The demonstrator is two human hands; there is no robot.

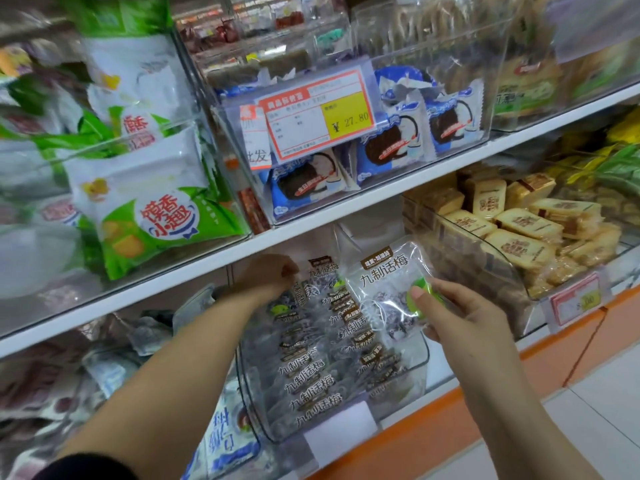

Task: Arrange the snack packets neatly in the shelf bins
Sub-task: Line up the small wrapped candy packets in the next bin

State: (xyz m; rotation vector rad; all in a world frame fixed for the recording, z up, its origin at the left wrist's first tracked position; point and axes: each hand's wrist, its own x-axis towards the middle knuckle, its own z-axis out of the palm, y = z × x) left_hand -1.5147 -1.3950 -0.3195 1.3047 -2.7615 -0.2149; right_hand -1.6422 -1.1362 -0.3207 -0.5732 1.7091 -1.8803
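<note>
Right hand [460, 317] pinches one plum packet [384, 282]; left hand [270, 271] over bin [420, 362].

The single head-worn wide-angle camera is looking forward and slightly downward from close in front of the shelves [381, 197], facing the clear bin [425, 355] on the lower shelf.

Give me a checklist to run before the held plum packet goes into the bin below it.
1. Right hand pinches the held packet: ok.
2. Held packet is over the clear bin: ok.
3. Left hand is out of the bin: not ok, it reaches into the back left.
4. Binned packets lie in overlapping rows: ok.
5. Room left at the back right: cannot tell, the held packet hides it.
</note>
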